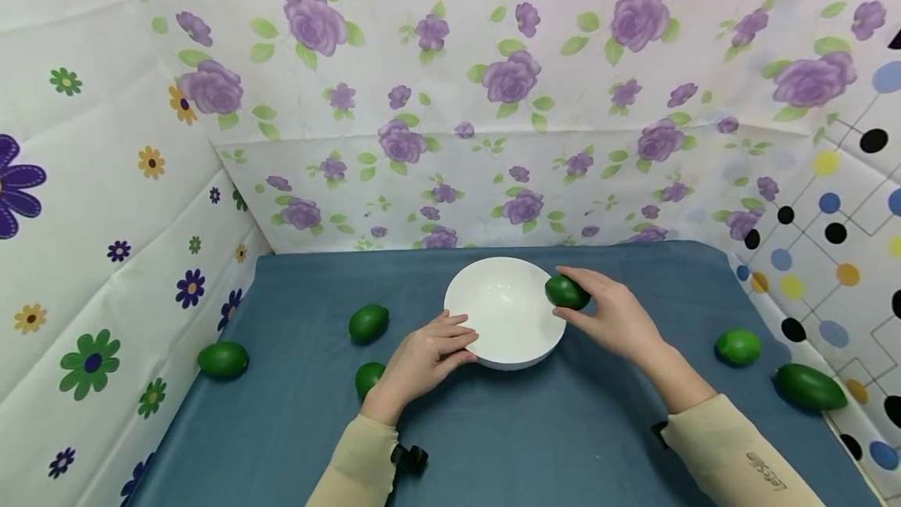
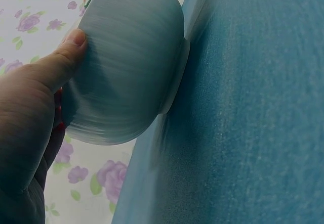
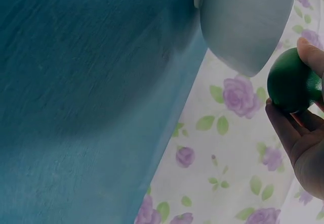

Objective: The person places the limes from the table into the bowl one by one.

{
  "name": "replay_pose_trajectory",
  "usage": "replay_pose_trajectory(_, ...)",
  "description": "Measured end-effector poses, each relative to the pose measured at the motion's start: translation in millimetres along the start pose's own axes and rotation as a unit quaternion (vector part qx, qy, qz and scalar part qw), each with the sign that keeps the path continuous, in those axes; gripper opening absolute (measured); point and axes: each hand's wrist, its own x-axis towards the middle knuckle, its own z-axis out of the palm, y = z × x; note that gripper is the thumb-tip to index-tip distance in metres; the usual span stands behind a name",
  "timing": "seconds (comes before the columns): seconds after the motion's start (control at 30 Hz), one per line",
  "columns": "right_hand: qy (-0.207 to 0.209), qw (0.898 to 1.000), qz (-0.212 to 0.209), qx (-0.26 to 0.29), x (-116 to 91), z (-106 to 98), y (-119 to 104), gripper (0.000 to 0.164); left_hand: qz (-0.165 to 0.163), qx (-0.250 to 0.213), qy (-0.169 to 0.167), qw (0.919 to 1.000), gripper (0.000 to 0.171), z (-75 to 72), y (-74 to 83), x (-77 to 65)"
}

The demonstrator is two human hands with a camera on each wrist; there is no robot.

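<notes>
A white bowl (image 1: 504, 311) stands upright on the blue cloth, with bare white inside showing. My left hand (image 1: 431, 358) holds its near-left rim, fingers lying over the edge. In the left wrist view the left thumb (image 2: 71, 49) lies at the rim against the outer wall (image 2: 126, 67). At the bowl's right side, my right hand (image 1: 619, 315) pinches a smooth dark green oval fruit (image 1: 566, 293) between thumb and fingers. That fruit overlaps the right rim in the head view. The right wrist view shows the held fruit (image 3: 289, 81) beside the bowl's rim, above the cloth's level.
Left of the bowl lie similar green fruits: one (image 1: 369, 324) nearby, another (image 1: 369, 379) partly behind my left hand, a third (image 1: 224, 360) at the cloth's left edge. To the right are a brighter green fruit (image 1: 737, 346) and a long green one (image 1: 811, 387). Patterned curtains surround the table.
</notes>
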Motion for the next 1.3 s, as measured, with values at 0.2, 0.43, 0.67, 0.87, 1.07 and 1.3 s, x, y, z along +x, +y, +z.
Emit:
replay_pose_trajectory(0.2, -0.003, 1.000, -0.010, 0.000, 4.0, 1.8, -6.1, 0.073, -0.007, 0.004, -0.002, 1.0000, 0.040, 0.6, 1.5, 0.3)
replay_pose_trajectory(0.43, -0.016, 1.000, -0.007, 0.010, 4.9, 8.3, -10.0, 0.074, 0.000, 0.010, -0.001, 0.9999, 0.040, 1.5, 1.9, 0.3)
replay_pose_trajectory(0.67, -0.017, 0.999, -0.018, 0.024, 7.5, 15.0, -15.6, 0.074, -0.003, 0.011, -0.008, 0.9999, 0.039, 1.2, 1.5, -0.2)
replay_pose_trajectory(0.87, -0.023, 0.999, -0.026, 0.023, 13.1, 22.0, -21.4, 0.073, -0.007, 0.002, -0.013, 0.9999, 0.039, 1.8, 1.2, -0.1)
replay_pose_trajectory(1.07, -0.037, 0.999, -0.031, 0.024, 22.6, 29.6, -26.8, 0.071, -0.021, 0.008, -0.023, 0.9995, 0.040, 2.6, 1.3, -1.0)
replay_pose_trajectory(1.3, -0.044, 0.998, -0.047, 0.025, 29.4, 36.1, -32.7, 0.068, -0.008, 0.004, -0.007, 0.9999, 0.040, 1.4, 1.1, -1.0)
